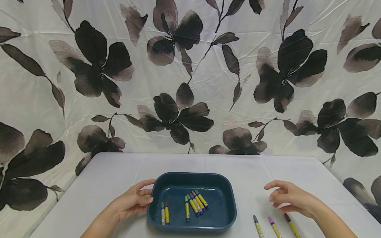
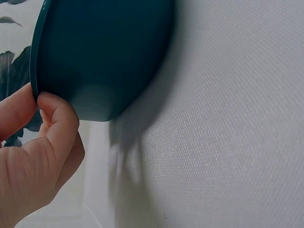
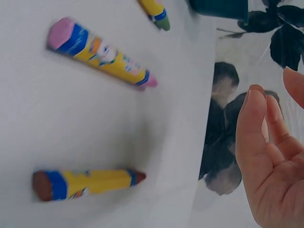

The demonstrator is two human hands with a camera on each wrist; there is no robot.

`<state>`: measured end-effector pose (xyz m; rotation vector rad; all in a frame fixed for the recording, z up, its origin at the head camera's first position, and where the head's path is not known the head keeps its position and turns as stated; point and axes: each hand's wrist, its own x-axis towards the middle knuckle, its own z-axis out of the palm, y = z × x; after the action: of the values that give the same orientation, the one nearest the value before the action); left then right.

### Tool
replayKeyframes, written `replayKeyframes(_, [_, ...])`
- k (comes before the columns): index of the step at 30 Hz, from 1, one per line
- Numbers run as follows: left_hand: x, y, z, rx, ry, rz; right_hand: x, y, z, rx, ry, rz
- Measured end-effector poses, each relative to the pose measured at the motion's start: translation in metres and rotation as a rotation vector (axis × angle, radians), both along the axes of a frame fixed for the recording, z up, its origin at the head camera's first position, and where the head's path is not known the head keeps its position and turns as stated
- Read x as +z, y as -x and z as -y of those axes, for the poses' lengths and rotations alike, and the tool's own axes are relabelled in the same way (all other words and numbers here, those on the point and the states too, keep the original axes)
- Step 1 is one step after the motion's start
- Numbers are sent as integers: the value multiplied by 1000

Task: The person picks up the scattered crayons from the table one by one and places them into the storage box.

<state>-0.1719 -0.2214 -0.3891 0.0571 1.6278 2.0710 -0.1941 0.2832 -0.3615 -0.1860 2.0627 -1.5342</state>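
My left hand pinches the left rim of a dark teal tray, thumb and fingers on either side of the edge in the left wrist view. Inside the tray lie several crayons in yellow and blue wrappers: a pair with green and red-brown tips at the left, and a loose cluster in the middle. To the right, my right hand hovers over the table with nothing in its loosely bent fingers. Below it lie a green crayon, a pink crayon and a brown crayon.
A white cloth covers the table, with its far edge behind the tray. Beyond it hangs a white curtain printed with dark flowers. The three loose crayons lie near the table's front, right of the tray.
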Motion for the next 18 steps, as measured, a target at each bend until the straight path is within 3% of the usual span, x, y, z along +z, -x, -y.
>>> replayKeyframes(18, [0,-2,0,0,-2,-12,-23,-17,-42,-93,-168,93])
